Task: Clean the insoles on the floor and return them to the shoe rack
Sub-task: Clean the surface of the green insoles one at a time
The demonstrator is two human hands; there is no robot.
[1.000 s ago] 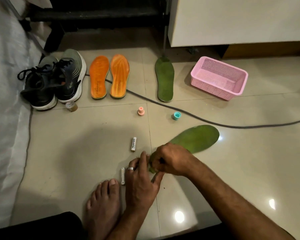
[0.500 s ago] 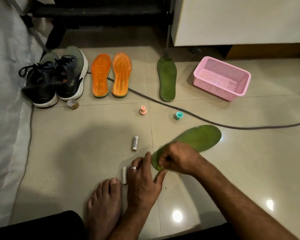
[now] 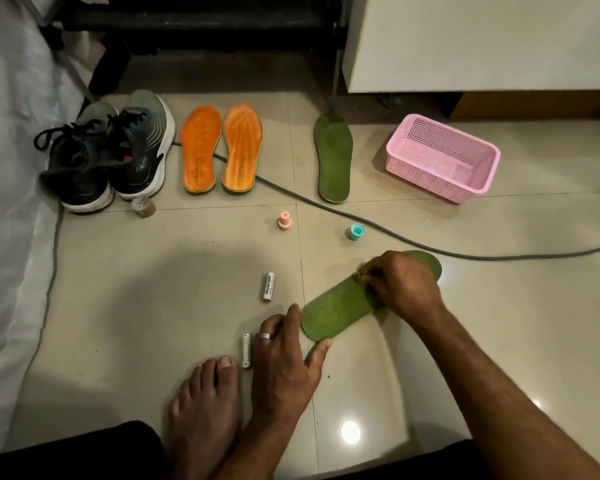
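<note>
- Insole (image 3: pixel 340 310), green: it lies flat on the tiled floor (image 3: pixel 153 306) in front of you, heel end toward you and toe end toward the grey cable (image 3: pixel 430 245).
- Your right hand (image 3: pixel 402 289) rests on the middle of this insole, fingers curled and pinching something small and greenish against its surface; what the pinched thing is cannot be told.
- Your left hand (image 3: pixel 284 358) lies on the floor at the heel end, fingers straight and relaxed, grasping nothing. The forefinger runs along the heel's left edge and the thumb tip touches the heel's lower edge. A ring (image 3: pixel 264 336) sits on one finger.
- Your bare foot (image 3: pixel 205 410) rests just left of the left hand.
- Second green insole (image 3: pixel 333 157): it lies flat farther back, well apart from the first, its heel near the cable.
- Two orange insoles (image 3: pixel 222 148) lie side by side to the left of the second green one; the cable passes under or behind their heels.
- A pair of dark sneakers (image 3: pixel 108 154) stands at the far left, beside the orange insoles, with a small brown bottle (image 3: pixel 142 206) just in front.
- A pink basket (image 3: pixel 442 157) stands at the right, beyond the cable.
- A pink cap (image 3: pixel 284 221) and a teal cap (image 3: pixel 356 232) stand on the floor between the insole rows.
- Two white batteries lie near your left hand: one (image 3: pixel 268 286) ahead of it, one (image 3: pixel 246 350) just beside the ringed finger.
</note>
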